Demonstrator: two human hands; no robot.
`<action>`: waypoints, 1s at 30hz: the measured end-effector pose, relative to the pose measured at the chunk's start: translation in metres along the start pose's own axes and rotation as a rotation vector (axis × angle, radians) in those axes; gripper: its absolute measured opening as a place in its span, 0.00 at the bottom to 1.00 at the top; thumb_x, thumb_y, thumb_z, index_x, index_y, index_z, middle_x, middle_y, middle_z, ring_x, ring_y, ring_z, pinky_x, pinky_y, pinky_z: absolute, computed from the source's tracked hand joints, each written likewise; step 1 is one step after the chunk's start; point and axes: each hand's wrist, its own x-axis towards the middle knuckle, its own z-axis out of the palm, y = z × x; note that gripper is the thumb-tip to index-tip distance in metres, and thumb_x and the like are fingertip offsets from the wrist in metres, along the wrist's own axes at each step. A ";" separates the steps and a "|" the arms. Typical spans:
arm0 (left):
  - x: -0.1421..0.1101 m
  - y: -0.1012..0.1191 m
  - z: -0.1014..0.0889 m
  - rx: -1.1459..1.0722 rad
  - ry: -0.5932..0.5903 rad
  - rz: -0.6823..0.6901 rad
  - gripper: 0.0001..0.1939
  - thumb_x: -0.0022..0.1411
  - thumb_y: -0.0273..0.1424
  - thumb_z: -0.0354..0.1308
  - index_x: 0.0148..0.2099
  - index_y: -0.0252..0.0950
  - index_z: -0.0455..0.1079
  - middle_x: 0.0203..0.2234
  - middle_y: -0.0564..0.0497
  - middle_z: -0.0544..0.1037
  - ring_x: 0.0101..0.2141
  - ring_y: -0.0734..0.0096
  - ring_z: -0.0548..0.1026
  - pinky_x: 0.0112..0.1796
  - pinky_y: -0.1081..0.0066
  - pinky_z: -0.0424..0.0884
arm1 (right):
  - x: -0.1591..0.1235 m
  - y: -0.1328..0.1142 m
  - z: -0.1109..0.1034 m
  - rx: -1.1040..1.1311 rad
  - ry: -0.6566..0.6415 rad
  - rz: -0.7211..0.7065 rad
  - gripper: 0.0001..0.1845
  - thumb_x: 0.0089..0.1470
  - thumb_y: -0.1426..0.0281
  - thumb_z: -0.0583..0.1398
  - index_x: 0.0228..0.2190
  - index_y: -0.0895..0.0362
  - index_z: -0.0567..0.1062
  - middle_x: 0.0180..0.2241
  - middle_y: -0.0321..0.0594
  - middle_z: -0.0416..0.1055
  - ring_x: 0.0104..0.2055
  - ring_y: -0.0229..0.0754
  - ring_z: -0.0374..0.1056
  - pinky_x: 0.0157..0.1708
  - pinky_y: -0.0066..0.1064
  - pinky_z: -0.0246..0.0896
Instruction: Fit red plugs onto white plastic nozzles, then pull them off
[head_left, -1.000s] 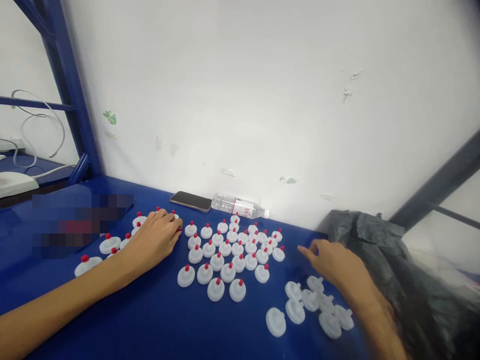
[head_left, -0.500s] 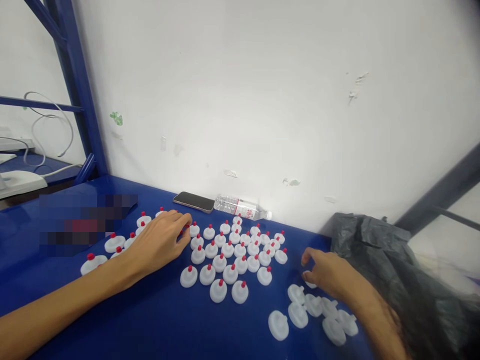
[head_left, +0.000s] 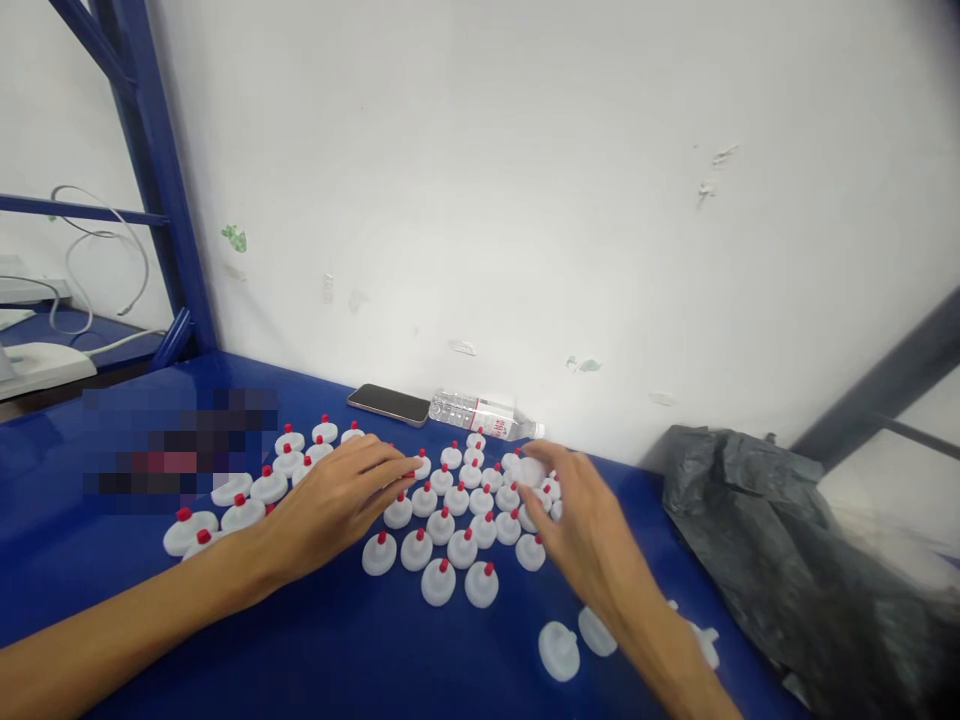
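Note:
Many white round dome-shaped lids with narrow spouts lie on the blue tabletop (head_left: 315,640), most with a small red cap on the spout. My left hand (head_left: 337,500) hovers over the middle-left lids, its fingers bent and drawn together. A bit of red at its fingertips looks like a small red cap (head_left: 411,476); the fingers partly hide it. My right hand (head_left: 581,510) pinches a white lid (head_left: 532,473) between thumb and fingers, above the right side of the red-capped group. Below its wrist lie capless white lids (head_left: 559,651), some hidden by the forearm.
By the wall lie a phone (head_left: 388,404) and a clear plastic bottle (head_left: 480,414) on its side. A dark grey plastic bag (head_left: 735,520) covers the right edge. A blurred patch (head_left: 172,450) sits at left, and a blue metal post (head_left: 154,150) rises behind it.
My right hand has moved left and away from the capless lids with one white lid in it. My left hand has shifted right, uncovering more red-capped lids at left.

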 end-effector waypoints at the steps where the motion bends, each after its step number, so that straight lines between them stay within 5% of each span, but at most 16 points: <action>1: 0.000 0.003 0.000 -0.018 0.004 0.028 0.10 0.71 0.28 0.52 0.51 0.38 0.70 0.37 0.49 0.80 0.35 0.67 0.75 0.37 0.65 0.71 | -0.001 -0.010 0.003 0.020 -0.002 -0.062 0.18 0.61 0.71 0.58 0.53 0.54 0.66 0.43 0.43 0.73 0.46 0.48 0.70 0.47 0.41 0.68; 6: -0.007 0.016 -0.001 -0.173 -0.034 0.092 0.14 0.68 0.24 0.56 0.54 0.38 0.70 0.37 0.48 0.78 0.35 0.67 0.73 0.38 0.65 0.72 | -0.007 -0.046 0.011 0.116 -0.042 -0.300 0.18 0.61 0.74 0.59 0.52 0.55 0.67 0.42 0.41 0.75 0.42 0.45 0.69 0.47 0.40 0.68; 12: -0.013 0.027 -0.001 -0.245 -0.088 0.139 0.17 0.67 0.21 0.55 0.56 0.39 0.68 0.39 0.47 0.78 0.36 0.67 0.73 0.38 0.65 0.75 | -0.010 -0.055 0.017 0.074 -0.025 -0.391 0.17 0.61 0.75 0.60 0.51 0.57 0.67 0.44 0.40 0.78 0.41 0.45 0.70 0.49 0.43 0.65; 18: -0.013 0.030 0.000 -0.280 -0.092 0.099 0.19 0.67 0.21 0.55 0.58 0.40 0.67 0.38 0.47 0.77 0.33 0.67 0.72 0.34 0.66 0.74 | -0.009 -0.055 0.017 0.052 0.011 -0.413 0.17 0.61 0.74 0.60 0.52 0.56 0.68 0.43 0.40 0.78 0.43 0.45 0.73 0.52 0.45 0.65; 30: -0.009 0.025 0.003 -0.178 -0.055 0.100 0.10 0.69 0.22 0.51 0.48 0.37 0.69 0.33 0.49 0.76 0.32 0.66 0.70 0.32 0.66 0.70 | -0.009 -0.056 0.015 0.222 0.184 -0.436 0.11 0.65 0.69 0.59 0.48 0.56 0.71 0.42 0.39 0.81 0.46 0.38 0.77 0.50 0.31 0.72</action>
